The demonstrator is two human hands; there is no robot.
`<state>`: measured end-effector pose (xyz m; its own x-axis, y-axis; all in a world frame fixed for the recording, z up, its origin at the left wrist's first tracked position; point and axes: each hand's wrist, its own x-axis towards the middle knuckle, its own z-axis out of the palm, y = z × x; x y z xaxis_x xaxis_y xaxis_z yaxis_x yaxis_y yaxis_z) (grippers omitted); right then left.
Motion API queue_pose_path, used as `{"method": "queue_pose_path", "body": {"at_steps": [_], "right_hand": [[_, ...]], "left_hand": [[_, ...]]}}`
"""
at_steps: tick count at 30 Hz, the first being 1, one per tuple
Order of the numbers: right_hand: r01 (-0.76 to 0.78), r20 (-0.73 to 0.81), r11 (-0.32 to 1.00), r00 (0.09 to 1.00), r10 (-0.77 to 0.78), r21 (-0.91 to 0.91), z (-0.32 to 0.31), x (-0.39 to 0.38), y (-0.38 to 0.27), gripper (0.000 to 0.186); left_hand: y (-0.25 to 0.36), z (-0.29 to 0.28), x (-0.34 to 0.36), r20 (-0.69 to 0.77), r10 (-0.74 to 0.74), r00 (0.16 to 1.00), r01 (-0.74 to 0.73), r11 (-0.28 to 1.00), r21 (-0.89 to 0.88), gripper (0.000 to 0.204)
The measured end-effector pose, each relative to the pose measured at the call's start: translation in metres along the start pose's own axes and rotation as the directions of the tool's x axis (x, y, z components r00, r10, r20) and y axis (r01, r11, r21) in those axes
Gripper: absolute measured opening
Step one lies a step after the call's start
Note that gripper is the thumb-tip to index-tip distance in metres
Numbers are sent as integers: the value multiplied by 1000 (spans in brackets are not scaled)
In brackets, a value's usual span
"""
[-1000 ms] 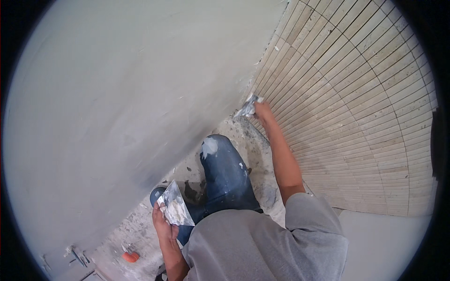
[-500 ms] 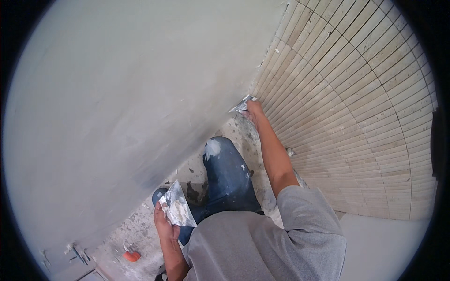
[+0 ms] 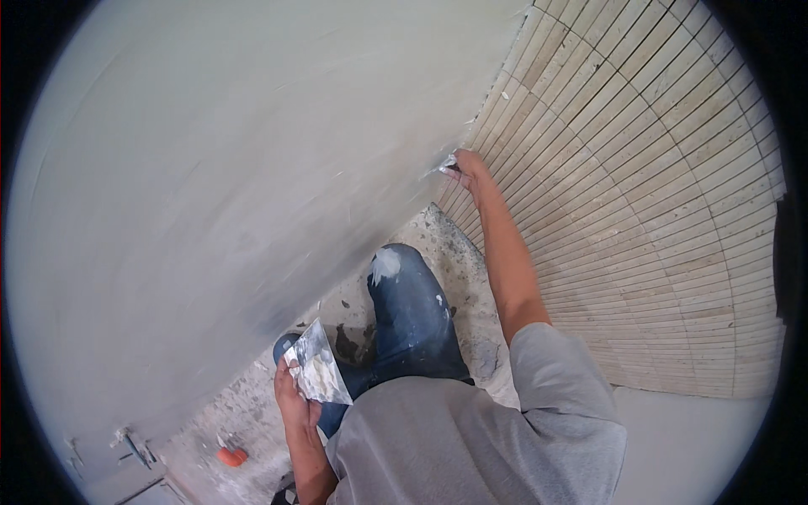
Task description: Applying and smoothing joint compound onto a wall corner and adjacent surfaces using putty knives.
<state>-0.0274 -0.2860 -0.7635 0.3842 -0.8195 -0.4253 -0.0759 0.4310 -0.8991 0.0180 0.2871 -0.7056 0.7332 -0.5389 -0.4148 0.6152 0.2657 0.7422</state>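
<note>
My left hand (image 3: pixel 295 396) grips a flat metal plate (image 3: pixel 325 353) smeared with white paste, held low over my lap. Up where the smooth grey plastered wall (image 3: pixel 252 143) meets the wall of narrow beige tiles (image 3: pixel 640 210), my right hand (image 3: pixel 465 171) is closed on a small metal scraper (image 3: pixel 448 164). Its blade lies against the plaster at that corner, partly hidden by my fingers. My bent knee (image 3: pixel 402 286) in white-stained jeans is below the right hand, over the rough floor.
The dusty, speckled concrete floor (image 3: pixel 444 240) runs along the foot of the plastered wall. An orange object (image 3: pixel 231 456) lies on it at lower left, near metal fittings (image 3: pixel 132 444). A dark strip (image 3: pixel 781 257) stands at the far right edge of the tiles.
My right hand and scraper have moved up along the corner, uncovering more of the floor's edge below them. My left hand with the plate stays nearly in place.
</note>
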Motion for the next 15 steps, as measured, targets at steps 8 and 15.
{"method": "queue_pose_path", "body": {"at_steps": [8, 15], "right_hand": [[145, 87, 987, 985, -150, 67, -5, -52, -62, 23], [159, 178, 980, 968, -178, 117, -37, -197, 10, 32]], "left_hand": [[-6, -9, -1, 11, -23, 1000, 23, 999, -29, 45], [11, 15, 1, -16, -36, 999, 32, 981, -191, 33]]}}
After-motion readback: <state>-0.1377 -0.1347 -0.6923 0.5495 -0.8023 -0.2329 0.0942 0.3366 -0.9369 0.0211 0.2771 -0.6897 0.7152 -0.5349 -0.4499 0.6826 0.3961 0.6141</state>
